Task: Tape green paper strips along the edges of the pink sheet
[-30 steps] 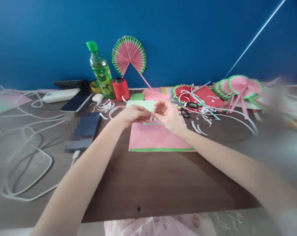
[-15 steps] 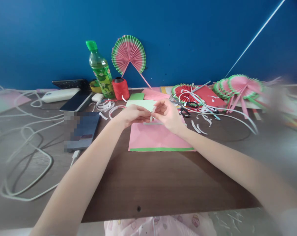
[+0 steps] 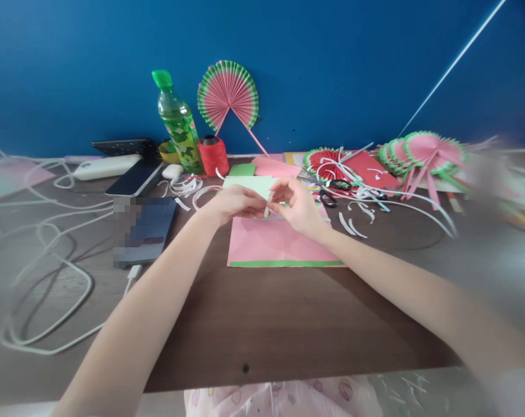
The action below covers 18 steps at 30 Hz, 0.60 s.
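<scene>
Above a sheet of pink paper (image 3: 275, 242), my two hands meet at a small pale strip (image 3: 267, 211). My left hand (image 3: 238, 202) is closed, its fingertips pinching the strip from the left. From the other side my right hand (image 3: 300, 209) pinches it between thumb and forefinger, the other fingers curled. Whether the strip is tape or paper is too small to tell. A green band (image 3: 283, 263) runs along the near edge of the pink sheet. Behind the hands lies pale green paper (image 3: 256, 183), partly covered by them.
Black-handled scissors (image 3: 329, 198), paper scraps (image 3: 351, 226) and white cables (image 3: 422, 209) lie to the right. Pleated paper fans (image 3: 433, 152) rest behind them. Leftward are a bottle (image 3: 179, 133), a red thread spool (image 3: 213, 156) and a dark device (image 3: 151, 231) with a cable.
Both hands stay almost in place. The pale strip sits slightly lower, and a gap between my right thumb and forefinger now shows green behind it.
</scene>
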### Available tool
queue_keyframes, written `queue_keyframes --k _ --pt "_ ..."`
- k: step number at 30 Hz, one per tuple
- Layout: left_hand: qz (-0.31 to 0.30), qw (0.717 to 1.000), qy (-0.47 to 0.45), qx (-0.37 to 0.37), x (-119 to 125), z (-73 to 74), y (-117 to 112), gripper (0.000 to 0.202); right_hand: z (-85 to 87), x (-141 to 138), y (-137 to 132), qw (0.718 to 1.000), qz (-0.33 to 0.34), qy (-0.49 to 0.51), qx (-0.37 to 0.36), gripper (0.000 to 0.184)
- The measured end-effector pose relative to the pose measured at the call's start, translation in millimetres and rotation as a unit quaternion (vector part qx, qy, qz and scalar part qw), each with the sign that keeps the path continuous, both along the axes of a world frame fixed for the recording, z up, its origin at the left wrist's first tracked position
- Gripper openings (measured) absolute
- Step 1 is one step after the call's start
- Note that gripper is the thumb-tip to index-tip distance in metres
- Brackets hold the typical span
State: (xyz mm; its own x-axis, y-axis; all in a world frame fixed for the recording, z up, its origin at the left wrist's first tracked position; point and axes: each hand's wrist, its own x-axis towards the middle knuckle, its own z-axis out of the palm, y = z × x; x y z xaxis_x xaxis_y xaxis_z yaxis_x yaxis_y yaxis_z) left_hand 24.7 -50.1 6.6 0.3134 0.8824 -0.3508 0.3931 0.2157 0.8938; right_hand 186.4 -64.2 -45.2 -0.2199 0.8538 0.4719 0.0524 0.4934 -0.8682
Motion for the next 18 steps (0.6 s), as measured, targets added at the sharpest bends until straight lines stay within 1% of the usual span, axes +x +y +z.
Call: queue_keyframes --k 7,14,18 --pt "0.002 1.0 -0.017 -0.012 -1.9 -3.2 2.9 0.008 -1.3 0.3 -0.9 1.0 0.005 -0.005 0.014 0.026" --pt "-0.019 0.999 -0.043 -0.016 -4.3 -4.7 5.4 0.023 -4.3 2.1 0.6 0.999 -0.012 -0.024 0.033 0.026" --pt "-0.019 0.998 -0.051 -0.028 -4.8 -4.5 5.9 0.024 -6.5 1.9 1.6 0.997 -0.019 -0.033 0.062 0.026"
